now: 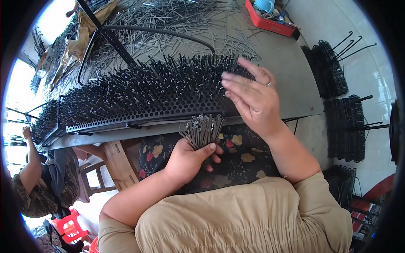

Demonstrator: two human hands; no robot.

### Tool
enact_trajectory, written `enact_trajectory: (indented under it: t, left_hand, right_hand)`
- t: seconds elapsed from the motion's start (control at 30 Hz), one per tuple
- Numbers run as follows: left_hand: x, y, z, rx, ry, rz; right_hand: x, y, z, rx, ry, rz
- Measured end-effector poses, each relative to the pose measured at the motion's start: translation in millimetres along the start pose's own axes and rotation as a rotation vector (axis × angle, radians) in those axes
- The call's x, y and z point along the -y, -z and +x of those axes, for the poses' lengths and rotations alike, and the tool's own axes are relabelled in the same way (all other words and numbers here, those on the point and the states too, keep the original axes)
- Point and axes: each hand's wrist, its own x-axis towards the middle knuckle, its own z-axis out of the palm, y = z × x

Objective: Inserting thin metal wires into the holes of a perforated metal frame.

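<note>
Below the table's front edge, my left hand (195, 154) grips a bundle of thin grey metal rods (203, 130) with small looped or hooked ends, which point upward. My right hand (256, 90) is raised at the right end of a long black perforated rack (190, 105). Its fingers are stretched out and slightly blurred, and I see nothing held in them. Many dark hook-ended rods (156, 80) stand upright, densely packed in the rack's holes.
Loose rods (173, 21) lie scattered over the grey table (291, 80). At the far right stands a red tray (274, 26) of small items. Black racks of rods (346, 128) hang along the right wall. Another person's arm (31, 156) reaches up at left, beside a wooden stool (118, 162).
</note>
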Motion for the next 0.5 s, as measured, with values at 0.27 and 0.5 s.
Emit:
enact_trajectory:
  t: [0.27, 0.5]
  left_hand:
    - [-5, 3, 1, 0.025, -0.086, 0.001]
    - [-20, -17, 2, 0.064, -0.094, -0.018]
  right_hand:
    - [27, 18, -26, -0.066, -0.096, 0.234]
    - [39, 16, -38, 0.36, -1.064, 1.277]
